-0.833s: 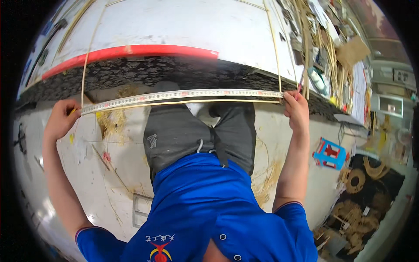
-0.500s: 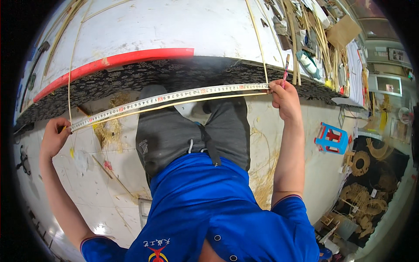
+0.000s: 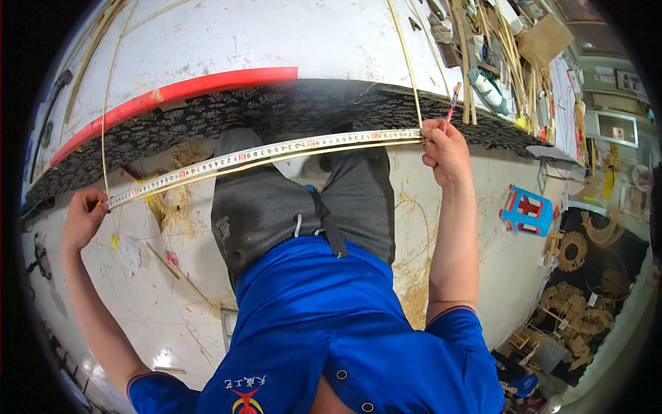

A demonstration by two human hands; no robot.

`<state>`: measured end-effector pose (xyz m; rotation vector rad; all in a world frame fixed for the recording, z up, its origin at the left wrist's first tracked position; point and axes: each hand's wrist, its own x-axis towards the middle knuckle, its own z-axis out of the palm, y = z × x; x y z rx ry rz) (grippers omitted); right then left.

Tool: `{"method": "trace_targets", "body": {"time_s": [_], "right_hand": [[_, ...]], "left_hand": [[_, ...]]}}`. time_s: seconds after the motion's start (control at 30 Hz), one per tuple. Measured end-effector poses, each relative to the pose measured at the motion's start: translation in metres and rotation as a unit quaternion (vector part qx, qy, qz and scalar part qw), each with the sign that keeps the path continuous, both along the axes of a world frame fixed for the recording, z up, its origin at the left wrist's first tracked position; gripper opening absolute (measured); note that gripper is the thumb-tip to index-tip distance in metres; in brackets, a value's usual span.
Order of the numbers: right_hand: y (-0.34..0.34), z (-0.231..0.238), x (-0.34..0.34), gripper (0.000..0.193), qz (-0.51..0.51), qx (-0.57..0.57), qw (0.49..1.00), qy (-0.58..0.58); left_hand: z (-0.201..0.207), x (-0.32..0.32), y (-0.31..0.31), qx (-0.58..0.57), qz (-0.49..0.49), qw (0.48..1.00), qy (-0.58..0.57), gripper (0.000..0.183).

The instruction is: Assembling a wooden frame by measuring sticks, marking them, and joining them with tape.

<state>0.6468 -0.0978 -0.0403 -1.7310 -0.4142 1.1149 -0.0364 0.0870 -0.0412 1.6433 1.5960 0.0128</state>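
A white measuring tape (image 3: 276, 150) with black and red marks stretches across, above my lap. Along its near side runs a thin bamboo strip (image 3: 276, 161), almost touching it. My left hand (image 3: 85, 219) pinches the tape's left end between thumb and fingers. At the other end my right hand (image 3: 447, 153) grips the tape and strip together, with a pink-red pen (image 3: 452, 109) poking up out of it. One thin bamboo strip (image 3: 104, 141) runs from near my left hand onto the table; another bamboo strip (image 3: 405, 61) does the same near my right hand.
Ahead is a white table (image 3: 262, 41) with a red edge strip (image 3: 179, 86) and dark patterned cloth below. Tools, bamboo pieces and a glove (image 3: 488, 91) crowd its right end. A blue-and-red stool (image 3: 529, 210) stands right; bamboo scraps (image 3: 181, 200) litter the floor.
Both hands, the tape and the bamboo strip sit slightly further left in view, as do the table's edges. The tape and strip lie closer together. Both grips are unchanged.
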Motion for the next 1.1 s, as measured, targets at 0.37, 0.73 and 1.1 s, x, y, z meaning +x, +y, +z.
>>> {"method": "trace_targets", "body": {"time_s": [0.37, 0.73, 1.1], "right_hand": [[-0.009, -0.015, 0.016, 0.012, 0.043, 0.071, 0.994, 0.069], [-0.016, -0.024, 0.025, 0.016, 0.049, 0.083, 0.994, 0.05], [-0.014, -0.036, 0.038, 0.011, 0.074, 0.094, 0.993, 0.011]], "left_hand": [[-0.026, -0.026, 0.008, 0.029, -0.014, 0.999, -0.015, 0.014], [0.029, 0.04, 0.002, 0.096, -0.154, 0.982, 0.053, 0.017], [0.036, 0.032, -0.002, 0.081, -0.134, 0.984, 0.081, 0.017]]}}
